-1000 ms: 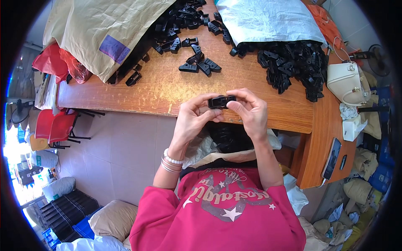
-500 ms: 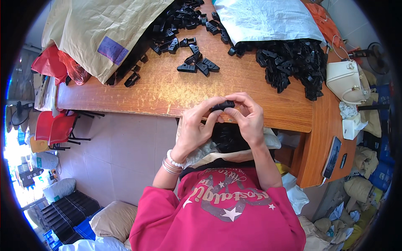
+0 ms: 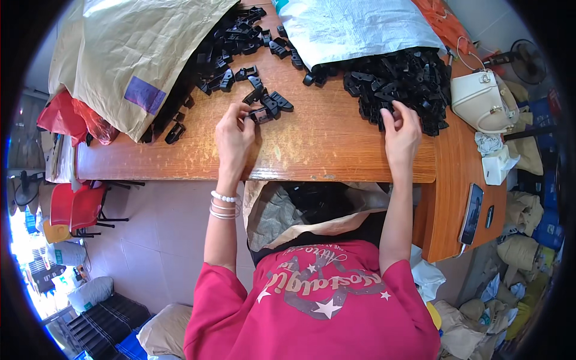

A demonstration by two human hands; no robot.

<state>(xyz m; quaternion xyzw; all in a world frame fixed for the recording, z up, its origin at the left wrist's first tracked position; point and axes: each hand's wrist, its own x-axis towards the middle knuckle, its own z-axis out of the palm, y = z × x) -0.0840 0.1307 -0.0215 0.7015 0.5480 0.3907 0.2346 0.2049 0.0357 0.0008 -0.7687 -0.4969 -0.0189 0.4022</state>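
Observation:
My left hand, with a beaded bracelet on its wrist, has its thumb and fingertips closed on a small black plastic part. That part lies at the near side of a little cluster of similar black parts on the table. Farther right, my right hand reaches to the front edge of a big heap of black plastic parts. Its thumb and fingers pinch together there, and what is between them is mostly hidden. Between my arms, an open sack in my lap holds more black parts.
A tan paper sack spills black parts at the left of the wooden table. A white woven sack lies behind the right heap. A cream handbag, a tissue pack and a phone stand or lie at the right.
My hands have parted from the black part they held together above the table edge. The left has gone to the small cluster, the right to the heap; the held part is gone from between them.

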